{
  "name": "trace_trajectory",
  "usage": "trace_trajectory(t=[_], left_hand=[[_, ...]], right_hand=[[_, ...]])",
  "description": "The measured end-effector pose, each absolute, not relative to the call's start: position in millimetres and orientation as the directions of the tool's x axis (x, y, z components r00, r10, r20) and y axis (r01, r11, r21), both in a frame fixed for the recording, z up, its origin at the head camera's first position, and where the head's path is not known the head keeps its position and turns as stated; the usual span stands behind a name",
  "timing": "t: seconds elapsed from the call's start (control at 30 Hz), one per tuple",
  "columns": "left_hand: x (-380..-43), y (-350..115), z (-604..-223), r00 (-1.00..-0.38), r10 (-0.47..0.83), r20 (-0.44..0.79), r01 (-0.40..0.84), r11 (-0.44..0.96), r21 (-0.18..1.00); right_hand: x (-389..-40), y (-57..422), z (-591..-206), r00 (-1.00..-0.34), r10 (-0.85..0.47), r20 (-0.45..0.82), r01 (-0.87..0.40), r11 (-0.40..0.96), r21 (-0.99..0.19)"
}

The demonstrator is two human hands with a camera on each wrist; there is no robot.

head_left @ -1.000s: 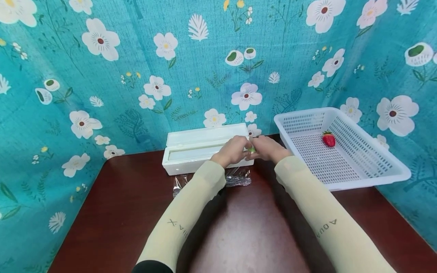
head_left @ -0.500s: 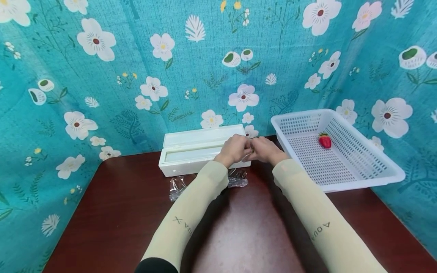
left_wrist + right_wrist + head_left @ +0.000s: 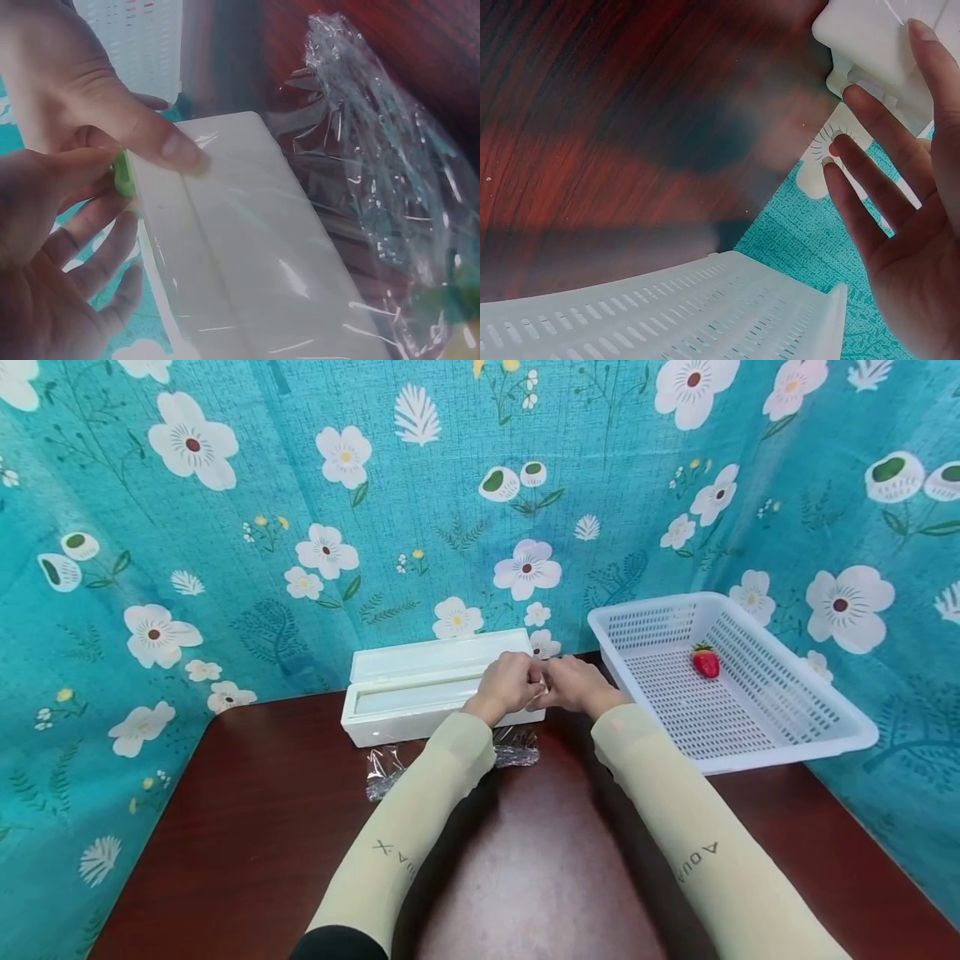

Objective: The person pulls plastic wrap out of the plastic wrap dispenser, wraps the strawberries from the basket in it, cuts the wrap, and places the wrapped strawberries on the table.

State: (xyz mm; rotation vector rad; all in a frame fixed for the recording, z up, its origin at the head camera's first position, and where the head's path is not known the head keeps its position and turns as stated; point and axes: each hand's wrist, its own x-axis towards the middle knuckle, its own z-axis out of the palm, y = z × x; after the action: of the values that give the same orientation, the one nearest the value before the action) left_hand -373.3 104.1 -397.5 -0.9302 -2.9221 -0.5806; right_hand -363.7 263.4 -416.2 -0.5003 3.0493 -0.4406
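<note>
Both hands meet at the right end of a long white plastic-wrap dispenser box [image 3: 405, 720], its lid raised at the back. My left hand [image 3: 508, 683] pinches a small green plastic piece [image 3: 122, 174] at the box's end between thumb and fingertip, as the left wrist view shows. Other fingers of that hand are half bent. The right hand [image 3: 576, 683] holds the box's end corner, its thumb [image 3: 180, 151] flat on the front face. Several of its fingers [image 3: 870, 176] stretch out beside the end in the right wrist view. Clear film lies over the box front.
Crumpled clear plastic film [image 3: 517, 756] lies on the dark red table [image 3: 255, 818] in front of the box. To the right stands a white perforated basket [image 3: 750, 752] with a strawberry [image 3: 706, 662] in it. A blue floral curtain [image 3: 420, 485] hangs behind.
Both hands stay at the box's right end with slight finger movement. The green piece, seen between them earlier, is covered in the head view now. The head view has shifted slightly.
</note>
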Motion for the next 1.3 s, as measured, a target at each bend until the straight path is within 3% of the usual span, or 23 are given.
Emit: trace_trajectory(t=[0.77, 1.03, 1.3], left_hand=[[-373, 70, -398, -0.873, 0.477, 0.098, 0.480, 0.810, 0.338], [-375, 30, -392, -0.891, 0.447, 0.080, 0.436, 0.794, 0.424], [-373, -30, -393, -0.937, 0.341, 0.076, 0.342, 0.848, 0.405]], right_hand=[[-367, 237, -418, -0.953, -0.302, -0.037, -0.282, 0.922, -0.266], [-371, 251, -412, -0.965, -0.253, -0.063, -0.236, 0.950, -0.204], [-373, 259, -413, -0.962, -0.257, -0.093, -0.230, 0.945, -0.235]])
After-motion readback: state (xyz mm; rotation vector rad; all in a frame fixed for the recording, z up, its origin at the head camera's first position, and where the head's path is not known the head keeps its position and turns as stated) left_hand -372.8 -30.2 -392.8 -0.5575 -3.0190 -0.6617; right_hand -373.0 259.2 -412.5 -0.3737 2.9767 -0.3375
